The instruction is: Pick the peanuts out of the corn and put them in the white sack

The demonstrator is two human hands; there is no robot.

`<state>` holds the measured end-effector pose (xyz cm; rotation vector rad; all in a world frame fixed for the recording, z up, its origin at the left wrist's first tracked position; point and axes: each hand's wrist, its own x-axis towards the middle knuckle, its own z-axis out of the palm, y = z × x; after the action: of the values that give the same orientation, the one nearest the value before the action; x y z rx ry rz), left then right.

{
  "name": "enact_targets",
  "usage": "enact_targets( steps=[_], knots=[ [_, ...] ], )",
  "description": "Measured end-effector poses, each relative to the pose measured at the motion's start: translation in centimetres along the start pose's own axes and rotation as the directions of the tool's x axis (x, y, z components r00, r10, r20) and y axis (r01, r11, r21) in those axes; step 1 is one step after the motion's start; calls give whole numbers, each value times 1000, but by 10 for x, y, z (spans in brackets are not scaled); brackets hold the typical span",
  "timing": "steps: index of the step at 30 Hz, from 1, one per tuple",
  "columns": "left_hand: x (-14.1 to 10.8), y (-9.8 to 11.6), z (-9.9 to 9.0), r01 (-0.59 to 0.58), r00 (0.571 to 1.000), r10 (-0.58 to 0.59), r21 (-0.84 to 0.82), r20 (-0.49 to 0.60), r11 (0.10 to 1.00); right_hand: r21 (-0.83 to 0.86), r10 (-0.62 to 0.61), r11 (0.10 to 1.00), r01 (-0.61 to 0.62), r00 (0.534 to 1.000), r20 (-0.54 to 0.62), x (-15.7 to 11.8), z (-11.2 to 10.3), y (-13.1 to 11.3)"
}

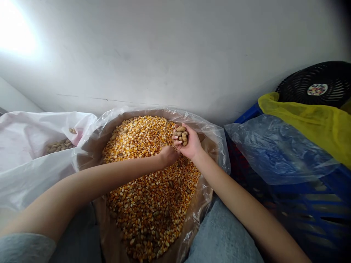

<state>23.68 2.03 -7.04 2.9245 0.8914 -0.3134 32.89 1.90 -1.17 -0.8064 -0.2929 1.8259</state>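
My right hand (190,143) is palm up and cupped around several unshelled peanuts (181,135), above the right side of a large sack. Close beside it, almost at its fingertips, my left hand (169,156) is curled with its back towards me. Its fingers point right and are mostly hidden, so what they may hold does not show. Below both hands, loose yellow-orange corn kernels (145,204) fill the sack. A few darker, peanut-like pieces (171,183) lie among the kernels. Clear plastic lines the brown sack (211,146).
At the left stands a white sack (35,135) with more peanuts (59,146) inside. On the right, a blue plastic crate (307,204) carries clear plastic bags (282,149), yellow mesh (309,120) and a black fan cover (318,82). A pale wall (170,54) rises behind.
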Motion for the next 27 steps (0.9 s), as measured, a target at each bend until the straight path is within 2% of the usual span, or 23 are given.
enact_targets(
  steps=[2,5,8,11,13,14,16,17,18,19,20,21,22,23,24,25,27],
  knots=[
    [-8,-3,-4,12,1000,-12,0,12,1000,6,7,1000,-6,1000,-8,-1,0,0],
    [-27,-16,-22,86,996,-85,-30,12,996,32,4,999,-3,1000,-9,-2,1,0],
    [-53,-35,-46,159,987,-163,-232,3,960,23,10,1000,-10,1000,0,-3,0,0],
    [-91,-64,-68,156,981,-190,-425,-38,892,24,11,1000,-11,1000,-12,-2,-2,1],
    [-127,-94,-77,235,959,-278,-383,-60,893,37,11,999,-10,1000,-14,-1,-3,0],
    [-149,-112,-78,329,927,-368,-313,-76,891,38,12,999,-11,1000,-13,0,-3,0],
    [-195,-152,-73,566,803,-586,-170,-105,807,22,10,1000,-10,1000,-14,1,-4,2],
    [-219,-172,-67,614,772,-628,-137,-97,777,9,9,1000,-9,1000,-18,2,-5,3],
    [-242,-189,-60,646,749,-659,-139,-74,750,-2,9,1000,-10,1000,-24,2,-6,5],
    [-263,-204,-52,650,749,-663,-181,-13,738,-14,9,1000,-10,999,-36,2,-8,6],
    [-282,-215,-44,647,746,-665,-237,2,725,-33,9,999,-11,999,-51,2,-9,8],
    [-298,-221,-37,635,750,-661,-281,3,719,-62,7,998,-11,998,-68,3,-9,9],
    [-313,-223,-31,639,735,-678,-315,-20,702,-107,0,994,-9,996,-87,4,-7,9],
    [-324,-222,-27,647,701,-710,-359,-67,673,-161,-12,987,-5,995,-103,5,-2,8],
    [-334,-217,-25,655,648,-751,-410,-127,635,-213,-27,977,2,993,-115,8,7,7],
    [-342,-210,-25,655,577,-794,-472,-191,590,-253,-42,967,10,992,-123,11,22,7],
    [-356,-191,-30,600,436,-849,-607,-298,521,-273,-68,961,33,991,-118,22,66,10]
  ],
)
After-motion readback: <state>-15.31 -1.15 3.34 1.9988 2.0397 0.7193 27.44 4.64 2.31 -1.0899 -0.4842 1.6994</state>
